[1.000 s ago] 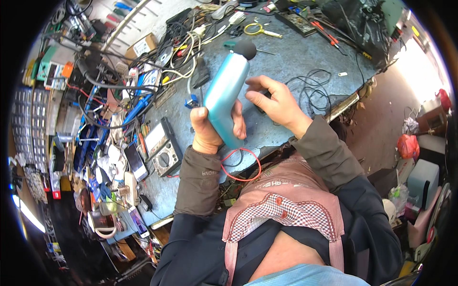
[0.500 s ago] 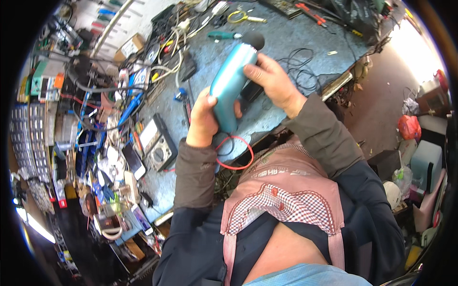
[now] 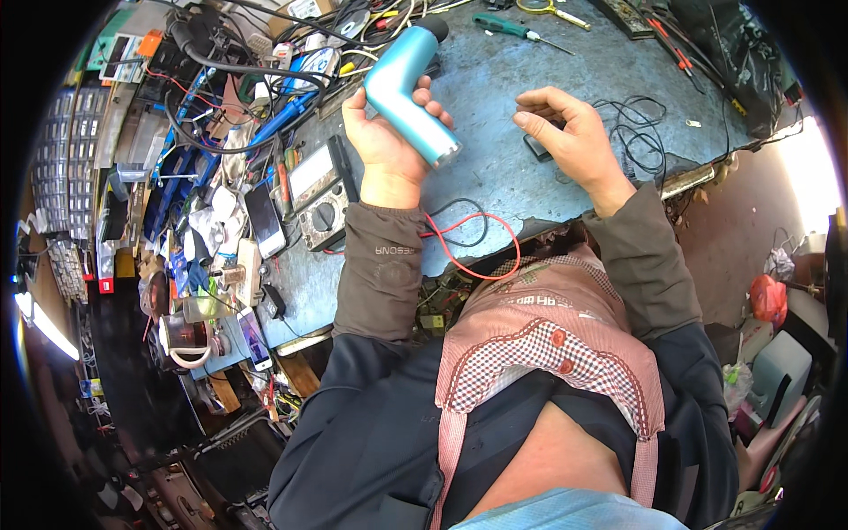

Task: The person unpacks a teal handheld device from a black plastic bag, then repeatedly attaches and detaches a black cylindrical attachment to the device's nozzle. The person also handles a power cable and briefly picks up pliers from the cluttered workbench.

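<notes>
Massager [image 3: 392, 91] held; drawers [image 3: 72, 163] (contents unclear).

Head-worn fisheye camera, left of a pair, faces downward. Scuffed blue tabletop [image 3: 486, 93] lies near; straight edges bow rimward.
</notes>
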Demonstrator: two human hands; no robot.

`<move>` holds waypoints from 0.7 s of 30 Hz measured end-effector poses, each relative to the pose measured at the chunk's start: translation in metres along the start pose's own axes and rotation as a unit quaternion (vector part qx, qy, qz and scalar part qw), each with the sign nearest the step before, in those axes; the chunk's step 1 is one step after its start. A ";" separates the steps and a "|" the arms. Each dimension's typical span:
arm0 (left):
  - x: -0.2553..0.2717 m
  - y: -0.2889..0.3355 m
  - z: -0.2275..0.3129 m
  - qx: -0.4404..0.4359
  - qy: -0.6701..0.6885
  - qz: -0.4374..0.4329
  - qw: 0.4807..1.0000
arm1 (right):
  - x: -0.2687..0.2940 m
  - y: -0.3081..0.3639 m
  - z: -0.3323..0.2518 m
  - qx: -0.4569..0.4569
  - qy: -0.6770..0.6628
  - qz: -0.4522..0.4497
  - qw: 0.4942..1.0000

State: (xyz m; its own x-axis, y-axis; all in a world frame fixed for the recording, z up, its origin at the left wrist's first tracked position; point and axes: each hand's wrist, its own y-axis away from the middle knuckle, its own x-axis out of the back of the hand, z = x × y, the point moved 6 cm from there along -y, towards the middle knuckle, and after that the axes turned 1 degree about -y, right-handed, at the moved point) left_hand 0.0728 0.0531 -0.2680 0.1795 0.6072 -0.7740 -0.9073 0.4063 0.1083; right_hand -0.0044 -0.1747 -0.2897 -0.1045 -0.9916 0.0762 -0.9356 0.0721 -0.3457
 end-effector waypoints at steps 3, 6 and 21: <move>0.006 -0.001 0.004 0.019 0.098 0.010 0.995 | -0.001 0.000 0.001 0.002 0.004 -0.002 1.000; 0.008 0.001 0.009 0.025 0.158 -0.006 0.987 | -0.001 0.000 0.002 0.016 0.017 -0.002 1.000; 0.016 -0.001 0.018 0.021 0.225 -0.019 0.974 | -0.005 0.005 -0.009 0.058 0.110 -0.005 0.992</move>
State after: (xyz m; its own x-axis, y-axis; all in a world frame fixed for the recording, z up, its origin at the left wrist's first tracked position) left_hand 0.0835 0.0741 -0.2694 0.0185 0.2342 -0.9720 -0.8852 0.4558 0.0930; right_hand -0.0117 -0.1682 -0.2835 -0.1792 -0.9435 0.2786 -0.8935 0.0376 -0.4476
